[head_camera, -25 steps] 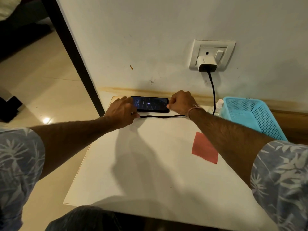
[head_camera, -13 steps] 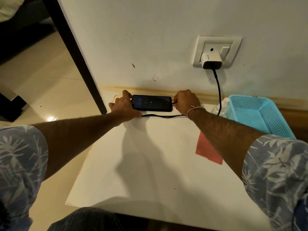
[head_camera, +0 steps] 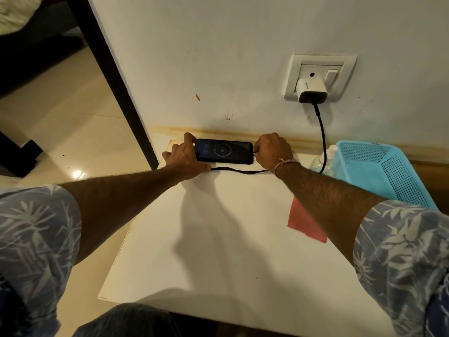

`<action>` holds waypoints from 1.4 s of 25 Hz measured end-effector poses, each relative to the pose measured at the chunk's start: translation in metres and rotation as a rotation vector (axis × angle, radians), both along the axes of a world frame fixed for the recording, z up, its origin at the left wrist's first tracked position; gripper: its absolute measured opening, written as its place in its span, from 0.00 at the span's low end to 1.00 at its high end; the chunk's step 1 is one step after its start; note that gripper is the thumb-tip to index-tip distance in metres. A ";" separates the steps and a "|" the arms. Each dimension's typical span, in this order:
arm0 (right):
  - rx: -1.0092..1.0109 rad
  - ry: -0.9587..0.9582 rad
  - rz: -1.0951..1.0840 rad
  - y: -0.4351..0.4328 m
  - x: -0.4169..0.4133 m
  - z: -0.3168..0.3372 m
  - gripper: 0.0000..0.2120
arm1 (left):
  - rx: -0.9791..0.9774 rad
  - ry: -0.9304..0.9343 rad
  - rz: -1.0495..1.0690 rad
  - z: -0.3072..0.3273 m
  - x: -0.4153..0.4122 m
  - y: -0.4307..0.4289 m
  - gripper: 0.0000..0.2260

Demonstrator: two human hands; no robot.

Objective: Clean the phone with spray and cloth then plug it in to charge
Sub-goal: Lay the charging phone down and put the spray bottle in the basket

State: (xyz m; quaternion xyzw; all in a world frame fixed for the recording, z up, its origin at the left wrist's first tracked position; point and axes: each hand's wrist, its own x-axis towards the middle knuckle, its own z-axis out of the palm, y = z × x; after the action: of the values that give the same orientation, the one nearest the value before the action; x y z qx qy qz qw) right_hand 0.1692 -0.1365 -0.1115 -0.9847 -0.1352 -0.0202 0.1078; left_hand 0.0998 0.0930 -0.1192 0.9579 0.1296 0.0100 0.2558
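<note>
We see a light-blue perforated basket (head_camera: 379, 171) at the tabletop's (head_camera: 218, 239) far right edge and a dark post (head_camera: 116, 88) beyond its far left corner.

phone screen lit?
Yes, the phone lying flat on the white table shows a lit clock and a ring dial.

left hand (head_camera: 184, 156) grip closed, right hand (head_camera: 273, 150) pinching

right hand (head_camera: 272, 152) hides phone (head_camera: 224, 151) port and cable (head_camera: 322, 139) tip | left hand (head_camera: 184, 156) covers phone's left end | screen digits too small to read | spray bottle (head_camera: 324, 159) half behind basket (head_camera: 379, 171) | cloth (head_camera: 305, 223) partly under forearm | tabletop (head_camera: 218, 239) near edge cut off
</note>
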 end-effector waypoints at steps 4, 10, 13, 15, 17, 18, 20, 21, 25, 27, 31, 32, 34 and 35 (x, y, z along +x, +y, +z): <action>-0.015 0.019 0.007 -0.001 -0.004 0.001 0.11 | 0.076 0.047 -0.054 0.001 0.002 0.005 0.36; -0.008 0.016 0.026 0.002 -0.006 0.000 0.12 | 0.199 0.159 -0.067 0.004 0.012 0.008 0.33; 0.020 -0.001 0.004 0.005 -0.006 -0.001 0.12 | 0.208 0.165 -0.081 0.003 0.016 0.007 0.32; 0.030 -0.001 0.002 0.005 -0.005 -0.001 0.12 | 0.237 0.178 -0.086 0.004 0.018 0.008 0.32; 0.024 0.008 0.009 0.004 -0.004 -0.001 0.12 | 0.292 0.199 -0.092 0.005 0.021 0.009 0.34; 0.022 0.009 0.012 0.003 -0.004 -0.002 0.12 | 0.316 0.204 -0.095 0.006 0.023 0.009 0.36; 0.024 0.003 0.010 0.003 -0.004 -0.001 0.12 | 0.339 0.192 -0.129 0.009 0.029 0.006 0.40; 0.026 0.003 0.009 0.003 -0.004 -0.001 0.12 | 0.336 0.181 -0.167 0.010 0.032 0.005 0.41; 0.011 0.012 0.035 0.002 -0.002 -0.002 0.11 | 0.353 0.189 -0.356 0.018 0.050 -0.002 0.42; 0.015 0.017 0.039 0.001 -0.001 -0.002 0.11 | 0.367 0.224 -0.417 0.020 0.058 -0.003 0.39; 0.023 0.012 0.036 0.000 0.000 -0.002 0.10 | 0.382 0.242 -0.439 0.021 0.068 -0.007 0.35; 0.025 0.010 0.038 -0.001 0.001 -0.003 0.10 | 0.383 0.239 -0.446 0.021 0.069 -0.007 0.35; 0.026 0.013 0.041 -0.001 0.002 -0.003 0.11 | 0.398 0.233 -0.475 0.021 0.070 -0.006 0.35; 0.024 0.013 0.041 -0.001 0.003 -0.004 0.11 | 0.407 0.229 -0.487 0.021 0.070 -0.005 0.36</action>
State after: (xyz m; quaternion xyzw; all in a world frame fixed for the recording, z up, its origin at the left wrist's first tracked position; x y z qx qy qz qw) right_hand 0.1719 -0.1375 -0.1151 -0.9805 -0.1545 -0.0130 0.1208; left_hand 0.1699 0.0876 -0.0985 0.9871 -0.0798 -0.1336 0.0380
